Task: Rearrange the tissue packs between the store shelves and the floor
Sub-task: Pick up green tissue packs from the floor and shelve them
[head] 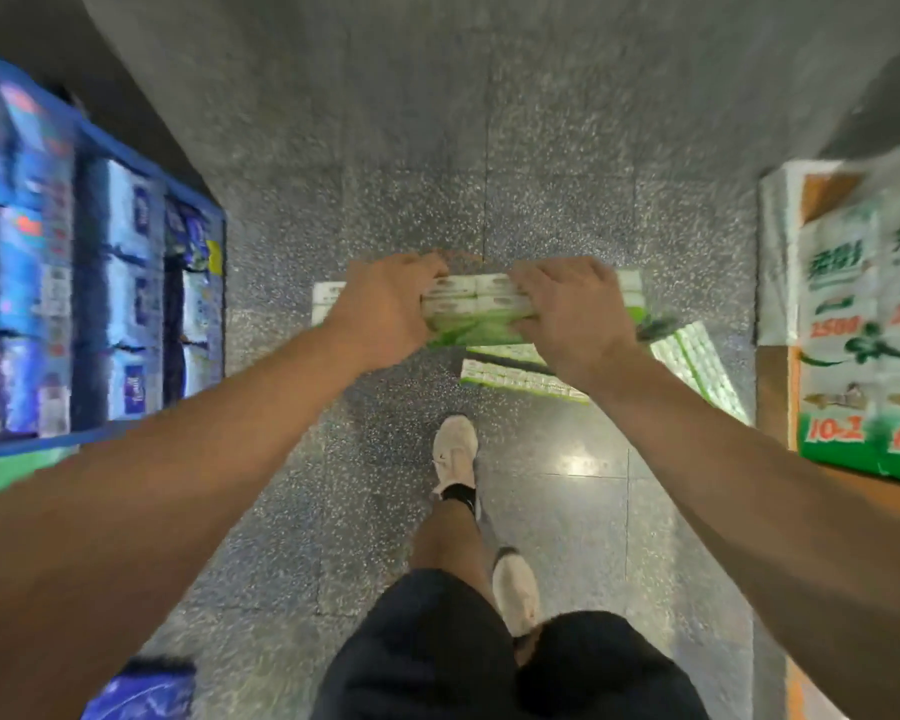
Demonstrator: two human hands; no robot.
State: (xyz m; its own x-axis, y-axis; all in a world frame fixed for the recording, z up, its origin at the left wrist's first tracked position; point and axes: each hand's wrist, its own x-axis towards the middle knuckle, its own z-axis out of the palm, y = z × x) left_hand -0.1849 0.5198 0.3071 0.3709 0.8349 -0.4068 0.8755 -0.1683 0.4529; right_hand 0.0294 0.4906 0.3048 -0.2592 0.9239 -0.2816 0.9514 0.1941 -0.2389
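At nine o'clock stands a blue shelf [146, 163] filled with blue tissue packs [126, 283], all blurred. At seven o'clock, at the bottom edge, one more blue pack [141, 693] lies on the speckled grey floor [489, 122]. In the middle, slightly toward twelve o'clock, both bare arms reach forward and hold a green and white tissue pack [476, 304] above the floor. The left hand [380, 309] grips its left end and its fingers [427, 267] are curled over the top edge. The right hand [572, 314] grips the right end in the same way, fingers closed on the pack. Just below the held pack, toward four o'clock, more green and white packs [520, 379] lie on the floor, one of them tilted [697, 361]. At six o'clock are the person's dark shorts and white shoes [455, 452]. At three o'clock a shelf [772, 387] carries big green and white packs [853, 330] with red numbers.
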